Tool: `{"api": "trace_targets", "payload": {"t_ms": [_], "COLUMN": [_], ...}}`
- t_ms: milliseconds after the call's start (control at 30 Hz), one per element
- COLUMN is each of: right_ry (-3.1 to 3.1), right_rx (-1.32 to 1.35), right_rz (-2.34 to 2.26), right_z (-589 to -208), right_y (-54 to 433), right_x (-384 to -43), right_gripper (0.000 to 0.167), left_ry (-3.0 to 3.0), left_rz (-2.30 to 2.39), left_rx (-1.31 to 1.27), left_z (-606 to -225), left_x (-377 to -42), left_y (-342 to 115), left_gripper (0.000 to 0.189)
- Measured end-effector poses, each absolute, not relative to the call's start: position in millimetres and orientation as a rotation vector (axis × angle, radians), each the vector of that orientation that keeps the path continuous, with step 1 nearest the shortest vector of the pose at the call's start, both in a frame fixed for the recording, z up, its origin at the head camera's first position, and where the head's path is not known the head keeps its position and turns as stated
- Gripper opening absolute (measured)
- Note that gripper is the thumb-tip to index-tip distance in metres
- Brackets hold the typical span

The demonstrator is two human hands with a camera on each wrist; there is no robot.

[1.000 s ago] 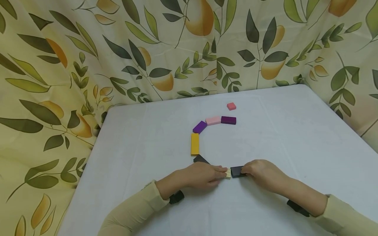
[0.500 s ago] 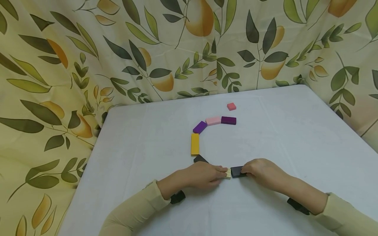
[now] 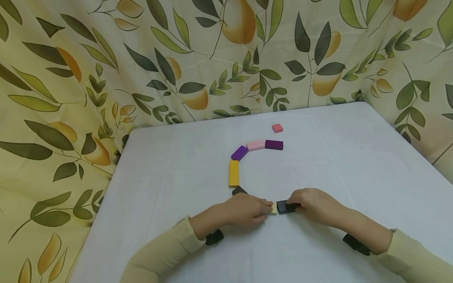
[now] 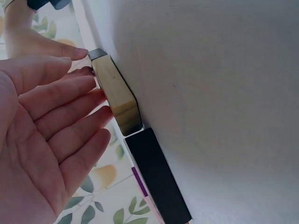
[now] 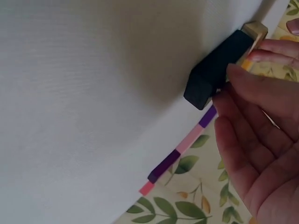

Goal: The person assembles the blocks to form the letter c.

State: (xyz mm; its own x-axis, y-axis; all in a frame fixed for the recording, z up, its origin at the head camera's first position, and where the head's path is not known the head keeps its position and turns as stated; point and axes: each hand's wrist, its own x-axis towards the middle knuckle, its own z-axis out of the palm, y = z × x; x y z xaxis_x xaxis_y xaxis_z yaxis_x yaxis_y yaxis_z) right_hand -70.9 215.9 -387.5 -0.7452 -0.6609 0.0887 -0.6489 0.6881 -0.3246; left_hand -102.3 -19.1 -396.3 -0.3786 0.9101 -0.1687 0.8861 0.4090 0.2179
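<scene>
In the head view, my left hand [image 3: 244, 210] lies over the pale wooden block [image 3: 273, 208]. The left wrist view shows its nearly straight fingertips along the side of that wooden block [image 4: 114, 86]. My right hand [image 3: 315, 206] pinches a black block [image 3: 286, 206] between thumb and fingers at its right part. The right wrist view shows this black block [image 5: 217, 67] end to end with the wooden one [image 5: 255, 30]. Another black block [image 3: 239, 190], partly hidden by my left hand, sits at an angle beyond the wooden block's left end.
From there the curve goes on with a yellow block [image 3: 233, 173], a purple block [image 3: 239, 153], a pink block [image 3: 255, 145] and a dark purple block [image 3: 274, 145]. A small coral block [image 3: 277, 128] lies apart behind them. All lie on a white-covered table [image 3: 177, 165] before a patterned curtain [image 3: 212, 59].
My right hand has shifted slightly left over the black block, its fingertips now further along the top. The left hand and the other blocks stay nearly as they were.
</scene>
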Motion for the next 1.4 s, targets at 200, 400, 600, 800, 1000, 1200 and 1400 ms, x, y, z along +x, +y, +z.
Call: {"api": "trace_targets", "payload": {"t_ms": [200,400,600,800,1000,1200,1400], "right_ry": [2.764,2.8,2.932,2.982,3.028,3.016,2.998], "right_rx": [-1.026,-0.945,-0.853,-0.814,-0.737,-0.618,-0.511], "right_rz": [-0.642,-0.64,-0.682,-0.705,-0.693,-0.627,-0.644], "right_z": [-382.8,-375.1,-364.5,-358.0,-360.1,-363.5,-369.4], "right_y": [216.8,214.4,213.7,219.1,228.3,236.1,236.3], "right_x": [-78.5,-91.8,-124.7,-146.4,-174.8,-210.4,-236.9], "right_gripper": [0.025,0.024,0.027,0.027,0.027,0.029,0.033], "left_ry": [2.445,2.491,2.471,2.419,2.377,2.343,2.304], "left_rz": [0.149,0.098,0.123,0.142,0.114,0.151,0.194], "left_rx": [1.585,1.671,1.65,1.606,1.634,1.632,1.601], "left_z": [-394.0,-395.6,-397.0,-397.1,-396.6,-395.8,-397.6], "left_x": [-101.9,-102.2,-105.6,-105.6,-103.2,-101.8,-99.0], "left_y": [-17.6,-17.5,-17.4,-13.5,-9.8,-3.8,0.9], "left_gripper": [0.032,0.034,0.037,0.039,0.041,0.042,0.044]}}
